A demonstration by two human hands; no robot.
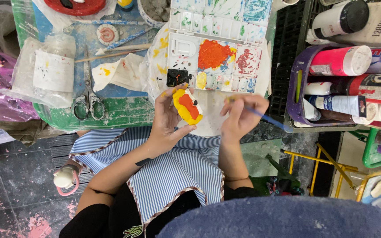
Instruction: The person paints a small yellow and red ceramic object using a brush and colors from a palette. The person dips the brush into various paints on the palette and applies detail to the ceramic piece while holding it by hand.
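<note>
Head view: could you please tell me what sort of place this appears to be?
Probably a craft-painting studio: a paint-smeared palette, paint bottles in a purple basket, and the hands at work, left hand holding a yellow figurine, right hand a brush.

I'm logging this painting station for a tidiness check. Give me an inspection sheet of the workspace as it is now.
Surface: green table, smeared with paint.
Job's things: yellow and orange figurine; blue-handled brush; paint palette with orange, red and yellow mixes.
Clutter: scissors, plastic bags, spare brushes, stained paper.
Hands: left hand holds the figurine; right hand grips the brush.
Cables: nothing seen.
Surroundings: purple basket of paint bottles, yellow metal frame, dark stained floor.
</note>
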